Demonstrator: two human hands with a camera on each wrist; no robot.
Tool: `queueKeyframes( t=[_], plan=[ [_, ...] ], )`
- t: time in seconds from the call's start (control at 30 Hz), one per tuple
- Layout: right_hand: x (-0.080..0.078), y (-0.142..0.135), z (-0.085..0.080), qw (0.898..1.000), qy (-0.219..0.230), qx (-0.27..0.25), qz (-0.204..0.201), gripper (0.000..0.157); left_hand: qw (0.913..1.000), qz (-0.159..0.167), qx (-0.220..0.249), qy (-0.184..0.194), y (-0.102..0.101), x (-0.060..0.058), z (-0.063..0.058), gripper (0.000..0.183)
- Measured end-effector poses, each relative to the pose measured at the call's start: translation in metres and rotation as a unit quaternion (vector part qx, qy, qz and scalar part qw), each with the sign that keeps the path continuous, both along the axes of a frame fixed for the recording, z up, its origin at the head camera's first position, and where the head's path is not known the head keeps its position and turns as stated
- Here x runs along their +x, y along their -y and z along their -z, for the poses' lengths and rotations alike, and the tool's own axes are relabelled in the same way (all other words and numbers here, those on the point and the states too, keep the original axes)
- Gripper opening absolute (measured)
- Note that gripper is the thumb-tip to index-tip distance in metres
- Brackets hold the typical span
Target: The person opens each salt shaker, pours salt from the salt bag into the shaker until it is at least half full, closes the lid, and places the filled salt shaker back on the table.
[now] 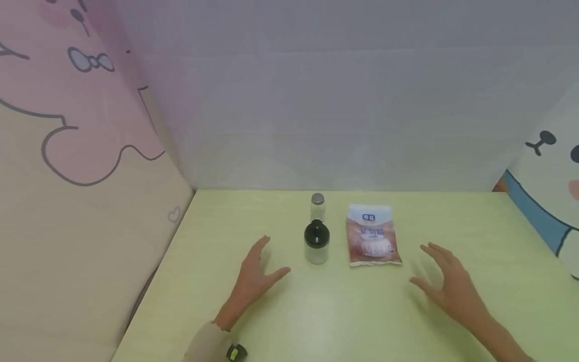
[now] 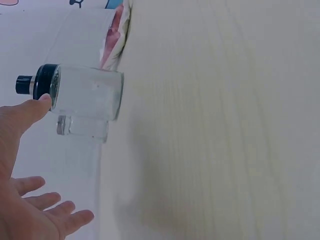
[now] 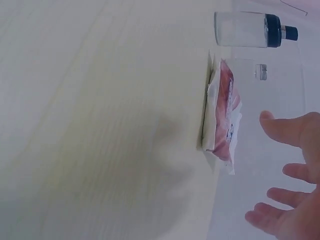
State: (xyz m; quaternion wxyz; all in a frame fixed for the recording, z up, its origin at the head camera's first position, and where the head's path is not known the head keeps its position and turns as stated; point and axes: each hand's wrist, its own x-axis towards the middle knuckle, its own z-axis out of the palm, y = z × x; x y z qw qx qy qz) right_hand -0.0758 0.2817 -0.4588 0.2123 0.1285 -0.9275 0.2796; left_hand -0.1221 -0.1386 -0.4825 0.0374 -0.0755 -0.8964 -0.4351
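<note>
My left hand [image 1: 253,279] hovers over the table to the left of a glass jar with a black lid [image 1: 316,244], its fingers spread and nothing in it. Behind that jar stands a smaller glass shaker with a grey metal cap [image 1: 318,206]. A brown and white printed packet [image 1: 372,235] lies flat to the right of both. My right hand [image 1: 452,286] is held in the air to the right of the packet, thumb apart from the fingers, and holds nothing. In the left wrist view the glass jar [image 2: 87,90] looks see-through, with no contents showing.
The light yellow-green table [image 1: 334,317] ends at a pale cloth wall [image 1: 325,125] at the back. Cartoon-printed cloth [image 1: 90,241] hangs along the left side, and more printed cloth [image 1: 547,201] on the right. A dark band with a yellow mark [image 1: 236,352] shows at my left sleeve.
</note>
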Motion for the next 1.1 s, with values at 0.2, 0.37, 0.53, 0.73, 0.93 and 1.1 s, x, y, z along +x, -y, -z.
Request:
queueKeyframes(
  t=[0.2,0.37,0.53,0.73,0.93,1.1],
  plan=[
    [-0.001,0.01,-0.01,0.992,-0.06,-0.111,-0.03,0.068,0.9948,0.009,0.101,0.007,-0.005,-0.005,0.0,0.073],
    [-0.003,0.018,-0.018,0.988,-0.034,-0.15,-0.028,0.064,0.9896,0.009,0.141,0.027,-0.008,-0.009,0.003,0.065],
    [-0.005,0.023,-0.026,0.986,-0.016,-0.163,-0.019,0.061,0.9813,0.031,0.186,0.039,-0.013,-0.014,0.004,0.066],
    [-0.01,0.032,-0.033,0.982,-0.011,-0.189,-0.023,0.061,0.9719,0.062,0.222,0.047,-0.022,-0.022,0.005,0.066],
    [-0.019,0.041,-0.035,0.982,-0.014,-0.187,-0.037,0.063,0.9676,0.079,0.233,0.057,-0.038,-0.018,-0.019,0.064],
    [-0.029,0.051,-0.043,0.981,-0.019,-0.179,-0.074,0.063,0.9623,0.09,0.25,0.055,-0.049,-0.018,-0.02,0.063]
  ],
)
